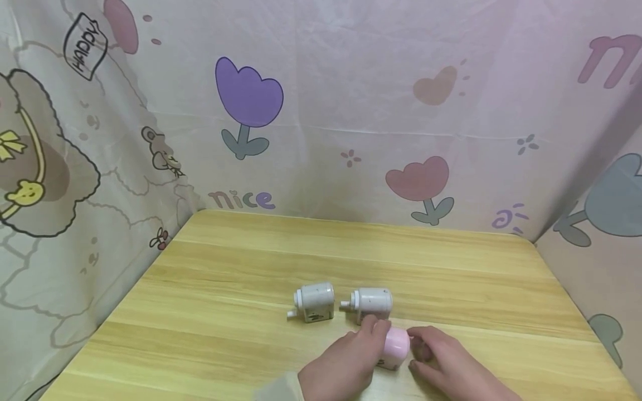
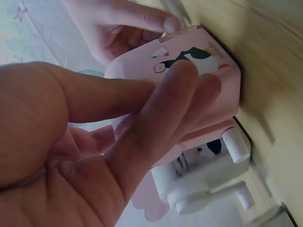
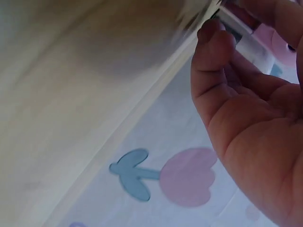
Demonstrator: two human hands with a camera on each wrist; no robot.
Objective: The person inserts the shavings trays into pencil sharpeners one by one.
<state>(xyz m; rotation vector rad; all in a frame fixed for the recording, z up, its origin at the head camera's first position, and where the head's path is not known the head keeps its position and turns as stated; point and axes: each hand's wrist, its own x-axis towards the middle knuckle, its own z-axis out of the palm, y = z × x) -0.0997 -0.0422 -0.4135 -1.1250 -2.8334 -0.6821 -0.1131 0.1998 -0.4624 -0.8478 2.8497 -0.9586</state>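
Note:
A pink crank pencil sharpener (image 1: 396,344) with a bird print and a white crank knob (image 2: 236,144) stands near the front of the table. From its left side my left hand (image 1: 346,359) grips it, fingers over the top. My right hand (image 1: 448,359) is at the sharpener's right end, thumb and forefinger apart. In the left wrist view, one right fingertip meets the clear edge (image 2: 182,34) of the pink body. The right wrist view catches only a bit of pink sharpener (image 3: 279,45) past my bent fingers (image 3: 220,45); the contact there is partly hidden.
Two white crank pencil sharpeners lie just behind, one on the left (image 1: 316,302) and one on the right (image 1: 373,301) close to my left fingers. Their cranks point left. Patterned cloth (image 1: 321,111) hangs round the back and sides of the wooden table (image 1: 241,262).

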